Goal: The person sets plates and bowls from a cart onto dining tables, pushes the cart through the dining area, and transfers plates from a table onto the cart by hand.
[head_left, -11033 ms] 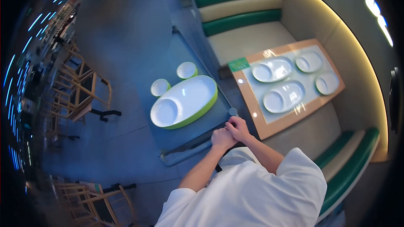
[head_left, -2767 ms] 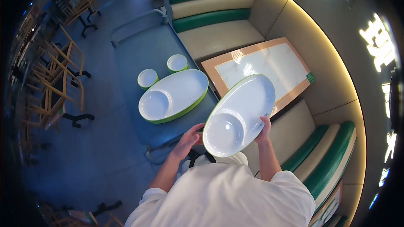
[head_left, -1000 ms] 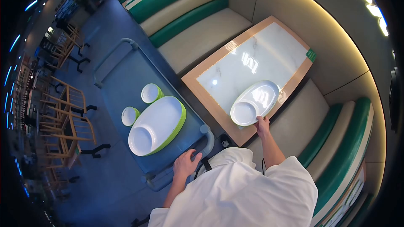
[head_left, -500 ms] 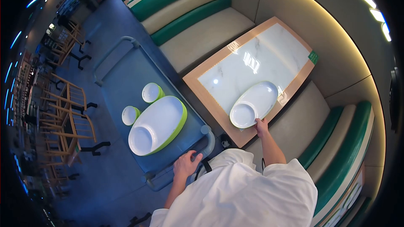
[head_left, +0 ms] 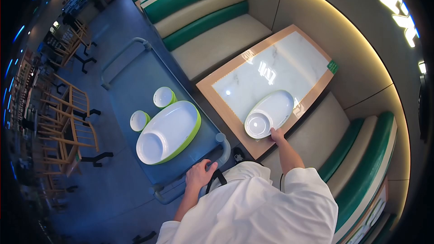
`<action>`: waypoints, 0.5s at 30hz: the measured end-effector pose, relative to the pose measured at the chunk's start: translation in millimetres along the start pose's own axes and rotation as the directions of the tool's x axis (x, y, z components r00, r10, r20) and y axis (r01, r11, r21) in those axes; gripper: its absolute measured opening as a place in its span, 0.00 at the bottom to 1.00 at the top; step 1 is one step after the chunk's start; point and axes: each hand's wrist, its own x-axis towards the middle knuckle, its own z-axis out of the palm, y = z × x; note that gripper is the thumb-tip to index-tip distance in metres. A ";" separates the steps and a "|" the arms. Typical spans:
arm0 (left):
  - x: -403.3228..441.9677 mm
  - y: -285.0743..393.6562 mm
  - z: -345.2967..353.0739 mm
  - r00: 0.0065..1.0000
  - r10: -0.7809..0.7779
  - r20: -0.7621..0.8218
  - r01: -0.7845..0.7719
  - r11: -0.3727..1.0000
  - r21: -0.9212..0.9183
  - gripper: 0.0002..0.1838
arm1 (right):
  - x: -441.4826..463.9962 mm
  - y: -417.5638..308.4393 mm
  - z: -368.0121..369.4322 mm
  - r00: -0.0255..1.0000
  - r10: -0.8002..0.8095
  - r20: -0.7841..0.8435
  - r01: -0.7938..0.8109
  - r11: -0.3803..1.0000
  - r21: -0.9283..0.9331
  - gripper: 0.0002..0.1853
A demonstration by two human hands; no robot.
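An oval white plate (head_left: 276, 107) with a round compartment and green rim lies on the near end of the marble-topped table (head_left: 253, 81). My right hand (head_left: 277, 135) has its fingers closed on the plate's near edge; part of the fingers is hidden. On the blue-grey cart (head_left: 131, 70) stands a stack of similar oval plates (head_left: 181, 124), with two short stacks of small white and green bowls (head_left: 162, 96) (head_left: 139, 120) beside it. My left hand (head_left: 199, 174) rests by the cart's near handle, fingers slightly apart, holding nothing.
Booth benches with green and cream backs (head_left: 199, 11) (head_left: 361, 176) flank the table. A green card (head_left: 332, 66) sits at the table's far right corner. Wooden chairs (head_left: 74, 135) stand left of the cart. A lit wall curves along the right.
The oval plate has gone from my hands down onto the table. My left hand has come away from it to the cart's handle. Over the last half second little has moved.
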 end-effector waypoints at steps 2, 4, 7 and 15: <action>-1.5 0.1 -1.1 1.000 -0.003 -0.005 0.003 1.000 -0.002 0.36 | 8.1 6.2 1.2 0.999 -0.010 -0.045 0.001 0.982 -0.191 0.25; -1.5 1.3 -2.5 1.000 0.000 0.002 0.000 1.000 0.001 0.36 | 5.2 1.8 -1.1 0.999 -0.037 -0.027 0.031 0.982 -0.187 0.27; -0.5 -3.8 0.7 1.000 0.030 -0.009 -0.030 1.000 -0.009 0.37 | -32.9 -24.0 -8.5 0.996 -0.086 -0.012 0.082 0.981 -0.174 0.27; 19.8 -58.0 10.1 0.989 0.049 -0.138 -0.127 0.753 -0.646 0.24 | -39.2 5.5 11.5 0.965 -0.212 -0.157 0.154 0.936 -0.317 0.35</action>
